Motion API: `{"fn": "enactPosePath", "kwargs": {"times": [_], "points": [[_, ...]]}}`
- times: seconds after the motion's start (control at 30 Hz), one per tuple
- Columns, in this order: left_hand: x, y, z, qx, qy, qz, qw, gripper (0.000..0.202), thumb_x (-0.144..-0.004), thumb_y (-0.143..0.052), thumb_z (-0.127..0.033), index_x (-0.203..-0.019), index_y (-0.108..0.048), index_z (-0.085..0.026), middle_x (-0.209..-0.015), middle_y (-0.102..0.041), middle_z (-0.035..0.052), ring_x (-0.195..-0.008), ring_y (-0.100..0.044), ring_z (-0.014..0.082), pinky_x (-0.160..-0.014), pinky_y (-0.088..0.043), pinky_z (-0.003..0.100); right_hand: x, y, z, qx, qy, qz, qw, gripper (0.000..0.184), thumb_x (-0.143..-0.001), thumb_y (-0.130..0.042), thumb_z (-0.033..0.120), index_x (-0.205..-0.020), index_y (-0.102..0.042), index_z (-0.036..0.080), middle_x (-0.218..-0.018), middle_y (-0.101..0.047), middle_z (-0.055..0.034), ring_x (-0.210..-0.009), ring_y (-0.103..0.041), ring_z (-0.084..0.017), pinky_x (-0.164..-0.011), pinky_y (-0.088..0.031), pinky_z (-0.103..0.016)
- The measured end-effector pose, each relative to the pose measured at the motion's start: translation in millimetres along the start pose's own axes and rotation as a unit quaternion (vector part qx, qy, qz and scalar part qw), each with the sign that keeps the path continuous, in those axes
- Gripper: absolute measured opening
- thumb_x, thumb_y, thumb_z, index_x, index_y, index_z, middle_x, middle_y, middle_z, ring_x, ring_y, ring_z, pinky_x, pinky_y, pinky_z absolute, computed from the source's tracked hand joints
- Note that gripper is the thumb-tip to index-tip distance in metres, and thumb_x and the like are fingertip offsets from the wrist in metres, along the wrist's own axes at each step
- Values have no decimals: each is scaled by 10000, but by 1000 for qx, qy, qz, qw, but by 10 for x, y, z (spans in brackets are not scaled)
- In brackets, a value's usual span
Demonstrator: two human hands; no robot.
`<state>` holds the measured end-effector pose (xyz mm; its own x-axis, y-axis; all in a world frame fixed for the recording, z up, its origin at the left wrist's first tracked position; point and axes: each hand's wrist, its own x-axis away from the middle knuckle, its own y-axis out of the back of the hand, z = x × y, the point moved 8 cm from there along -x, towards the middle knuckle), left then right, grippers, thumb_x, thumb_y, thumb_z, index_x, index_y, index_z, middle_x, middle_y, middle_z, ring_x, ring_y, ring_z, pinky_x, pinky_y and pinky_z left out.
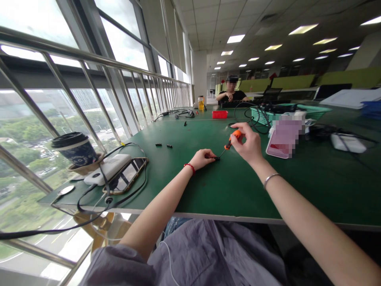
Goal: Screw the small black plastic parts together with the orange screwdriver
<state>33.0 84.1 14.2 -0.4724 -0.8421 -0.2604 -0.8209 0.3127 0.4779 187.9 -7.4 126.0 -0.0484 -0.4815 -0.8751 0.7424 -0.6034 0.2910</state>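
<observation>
Tilted screwdriver (228, 145) at black part (217, 158)

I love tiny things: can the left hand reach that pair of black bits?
Probably yes: bare green tabletop lies between the left hand and that pair of black bits, though it holds another black piece.

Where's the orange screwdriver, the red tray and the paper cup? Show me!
orange screwdriver (229, 144): head view, on the lower part of its handle
red tray (219, 115): head view, on its near wall
paper cup (76, 150): head view, on its dark blue side
</observation>
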Motion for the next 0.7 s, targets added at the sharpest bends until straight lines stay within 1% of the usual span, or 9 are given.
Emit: {"fn": "enactPosePath", "kwargs": {"times": [0.07,0.13,0.23,0.3,0.37,0.47,0.53,0.7], "points": [[4,-2,-1,-1,-3,1,1000,44,-708,-681,-103,-734,-646,-101,-763,-707,41,-683,-618,99,-707,-510,228,8,-5,19,-22,15,5,1000,273,-749,-526,290,-1009,-565,218,-688,-625,17,-570,-573,-145,-605,-440,-271],[6,-2,2,-1,-4,1,1000,44,-711,-679,-105,-739,-645,-100,-767,-706,42,-689,-619,99,-705,-509,226,13,0,21,-24,16,3,1000,261,-742,-531,289,-993,-553,224,-672,-617,24,-576,-577,-147,-611,-444,-273],[5,-2,3,0,-7,4,1000,51,-707,-684,-106,-742,-646,-103,-769,-705,41,-698,-623,101,-711,-511,227,11,7,5,-4,-1,-2,1000,185,-754,-565,331,-905,-562,223,-554,-542,49,-493,-502,-128,-564,-414,-264],[3,-1,2,0,-8,4,1000,48,-709,-683,-106,-740,-646,-103,-773,-706,43,-701,-623,101,-713,-511,227,11,4,-1,3,-9,-2,1000,169,-766,-575,358,-864,-565,222,-508,-494,61,-453,-448,-116,-536,-395,-260],[2,1,-2,-2,-8,4,1000,43,-710,-680,-104,-738,-648,-103,-767,-705,42,-696,-620,98,-711,-511,225,13,-1,3,-4,-6,-3,1000,192,-764,-579,354,-901,-566,220,-539,-516,56,-466,-461,-116,-546,-408,-263],[6,0,-17,0,-10,4,1000,43,-706,-679,-105,-738,-651,-107,-754,-704,35,-687,-616,95,-709,-511,222,22,-15,28,-24,10,1,1000,271,-752,-566,305,-1010,-545,227,-643,-583,40,-535,-537,-128,-606,-448,-275],[9,1,-22,1,-11,4,1000,40,-705,-677,-107,-737,-652,-108,-762,-708,36,-690,-619,98,-712,-511,226,25,-23,45,-32,15,5,999,284,-748,-557,291,-1025,-536,232,-667,-593,38,-553,-554,-131,-615,-453,-276],[5,2,-12,-6,-8,6,1000,48,-708,-680,-122,-742,-650,-105,-774,-711,44,-703,-624,109,-721,-511,239,14,-10,25,-13,-9,1,1000,180,-764,-585,354,-880,-561,219,-516,-489,63,-449,-437,-110,-526,-393,-258]]}}
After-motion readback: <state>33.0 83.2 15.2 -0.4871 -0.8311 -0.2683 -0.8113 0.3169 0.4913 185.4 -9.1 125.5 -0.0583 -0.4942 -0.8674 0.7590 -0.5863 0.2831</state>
